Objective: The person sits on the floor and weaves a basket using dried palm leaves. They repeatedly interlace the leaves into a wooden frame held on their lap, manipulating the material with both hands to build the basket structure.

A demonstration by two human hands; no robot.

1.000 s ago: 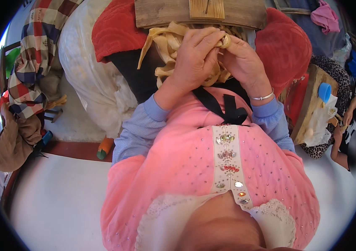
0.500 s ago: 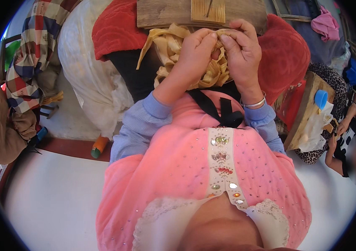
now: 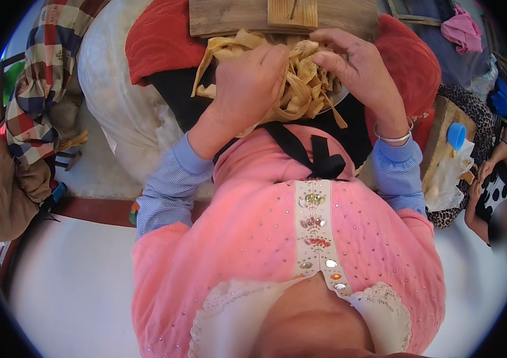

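Observation:
A heap of pale tan, flat, curling strips (image 3: 307,89), like dried husk, lies in front of me, with a pale rim of something round just showing beneath it. My left hand (image 3: 247,83) is curled into a fist over the left part of the heap; its fingertips and whatever they grip are hidden. To the right, my right hand (image 3: 364,68) hovers at the heap's far right side. Its thumb and forefinger are apart, close to the end of a strip, with nothing visibly held between them.
Beyond the heap lies a wooden board (image 3: 229,18) bearing a smaller block (image 3: 292,15) with a metal spike. Red cloth (image 3: 161,45) flanks it. White sheeting (image 3: 116,95) stands left. At right are a wooden stand (image 3: 444,128), a blue cup (image 3: 457,136) and another person's hands (image 3: 483,179).
My hands, together over the strips before, have moved apart: the left toward me and leftward, the right to the right. The right thumb and forefinger have opened.

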